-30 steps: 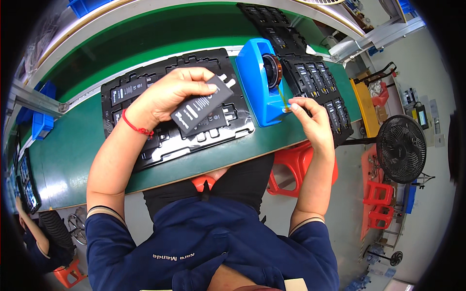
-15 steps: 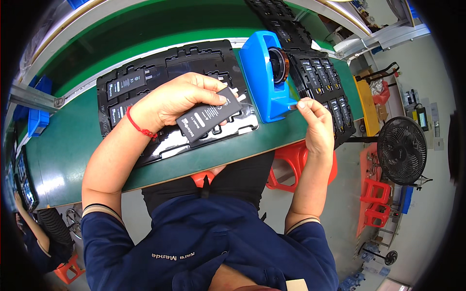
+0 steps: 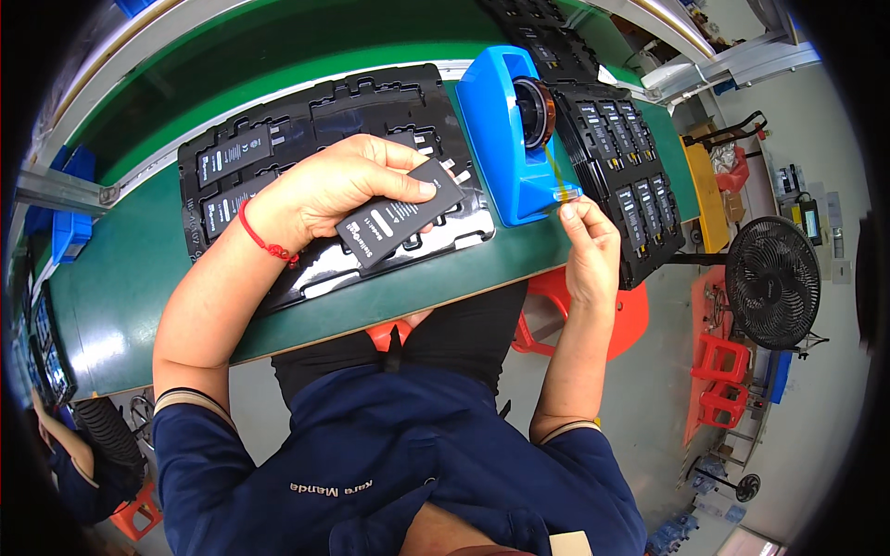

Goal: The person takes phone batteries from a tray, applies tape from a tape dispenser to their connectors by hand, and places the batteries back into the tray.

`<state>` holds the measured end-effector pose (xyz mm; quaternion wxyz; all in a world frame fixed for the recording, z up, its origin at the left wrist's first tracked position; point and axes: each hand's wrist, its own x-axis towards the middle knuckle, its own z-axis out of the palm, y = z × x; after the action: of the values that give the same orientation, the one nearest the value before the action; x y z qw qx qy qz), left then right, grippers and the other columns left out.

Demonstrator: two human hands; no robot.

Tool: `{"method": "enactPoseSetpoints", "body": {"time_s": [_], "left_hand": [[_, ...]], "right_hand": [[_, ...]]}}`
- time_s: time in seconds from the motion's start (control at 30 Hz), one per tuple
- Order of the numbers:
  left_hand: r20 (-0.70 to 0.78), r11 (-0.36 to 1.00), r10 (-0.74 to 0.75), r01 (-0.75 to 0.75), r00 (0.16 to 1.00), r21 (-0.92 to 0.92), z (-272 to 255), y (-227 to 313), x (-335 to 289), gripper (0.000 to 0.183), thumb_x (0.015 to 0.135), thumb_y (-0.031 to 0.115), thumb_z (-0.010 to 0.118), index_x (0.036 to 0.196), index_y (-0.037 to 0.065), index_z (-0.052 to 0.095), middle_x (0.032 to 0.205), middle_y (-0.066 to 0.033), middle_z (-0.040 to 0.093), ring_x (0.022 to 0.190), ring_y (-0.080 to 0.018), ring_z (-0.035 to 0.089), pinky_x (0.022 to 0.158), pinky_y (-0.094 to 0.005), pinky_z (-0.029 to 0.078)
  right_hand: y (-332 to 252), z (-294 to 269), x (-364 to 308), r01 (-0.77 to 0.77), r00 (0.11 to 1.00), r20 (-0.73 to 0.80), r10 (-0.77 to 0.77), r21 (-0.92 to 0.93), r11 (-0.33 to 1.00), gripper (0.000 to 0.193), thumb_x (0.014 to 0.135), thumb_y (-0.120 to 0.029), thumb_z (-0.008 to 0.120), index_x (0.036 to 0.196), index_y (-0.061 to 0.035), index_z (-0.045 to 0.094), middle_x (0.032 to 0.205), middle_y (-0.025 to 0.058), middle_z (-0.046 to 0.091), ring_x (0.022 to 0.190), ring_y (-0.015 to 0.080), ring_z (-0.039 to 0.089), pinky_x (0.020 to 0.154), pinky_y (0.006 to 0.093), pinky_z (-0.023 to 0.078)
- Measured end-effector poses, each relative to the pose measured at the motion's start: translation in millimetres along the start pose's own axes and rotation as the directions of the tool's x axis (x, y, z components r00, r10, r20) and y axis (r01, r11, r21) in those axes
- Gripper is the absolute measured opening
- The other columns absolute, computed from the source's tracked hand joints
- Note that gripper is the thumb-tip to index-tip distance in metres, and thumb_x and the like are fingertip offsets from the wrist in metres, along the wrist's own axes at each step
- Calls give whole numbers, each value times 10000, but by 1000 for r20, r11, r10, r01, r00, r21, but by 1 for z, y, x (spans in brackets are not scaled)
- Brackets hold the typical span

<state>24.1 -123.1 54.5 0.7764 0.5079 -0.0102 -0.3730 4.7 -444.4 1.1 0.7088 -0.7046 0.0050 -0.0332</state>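
Observation:
My left hand (image 3: 348, 185) grips a flat black battery pack (image 3: 399, 218), thumb on top and fingers beneath, holding it tilted above the black moulded tray (image 3: 352, 109). Small metal tabs show at the battery's far end. To its right stands a blue tape dispenser (image 3: 494, 130) carrying a roll of amber tape (image 3: 549, 116). At the dispenser's front tip, the thumb and forefinger of my right hand (image 3: 593, 250) are pinched on the end of the tape (image 3: 565, 195). The fingertips partly hide that end.
More batteries (image 3: 232, 159) lie in the tray's left pockets. Stacked black trays of batteries (image 3: 640, 208) stand right of the dispenser on the green table (image 3: 120, 324). Beyond the table's right end are a black fan (image 3: 773, 285) and red stools (image 3: 721, 357). Another person's arm (image 3: 69, 445) shows at far left.
My right hand has moved slightly left and down, its fingertips at the dispenser's tip. The left hand keeps the battery in nearly the same place. The whole view has shifted slightly.

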Motion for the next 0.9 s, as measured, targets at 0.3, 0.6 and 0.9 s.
{"method": "enactPoseSetpoints", "body": {"time_s": [0.3, 0.6, 0.9], "left_hand": [[58, 999, -42, 43, 997, -6, 7, -4, -8, 296, 904, 43, 612, 1180, -61, 592, 953, -194, 679, 859, -259, 709, 640, -337, 623], [149, 957, -156, 112, 976, 267, 18, -2, -12, 356, 871, -6, 605, 1220, -75, 599, 949, -144, 712, 795, -154, 688, 687, -260, 574], [253, 893, -131, 4, 958, 450, 20, -7, -12, 305, 886, -33, 573, 1185, -58, 627, 1019, -73, 715, 898, -95, 653, 850, -239, 512]], "right_hand": [[1, -12, 1, 120, 990, 92, -109, -125, 985, 57, 920, -47, 654, 900, 6, 651, 1083, 73, 613, 927, 111, 591, 859, 255, 464], [-83, 4, -24, 401, 891, 389, -235, -430, 809, 56, 927, -32, 568, 895, 10, 549, 986, 102, 557, 942, 192, 542, 854, 290, 433], [-102, 71, -7, 679, 589, 806, -49, -462, 570, 76, 881, -73, 612, 884, -24, 554, 897, 106, 520, 884, 306, 518, 826, 391, 379]]}}
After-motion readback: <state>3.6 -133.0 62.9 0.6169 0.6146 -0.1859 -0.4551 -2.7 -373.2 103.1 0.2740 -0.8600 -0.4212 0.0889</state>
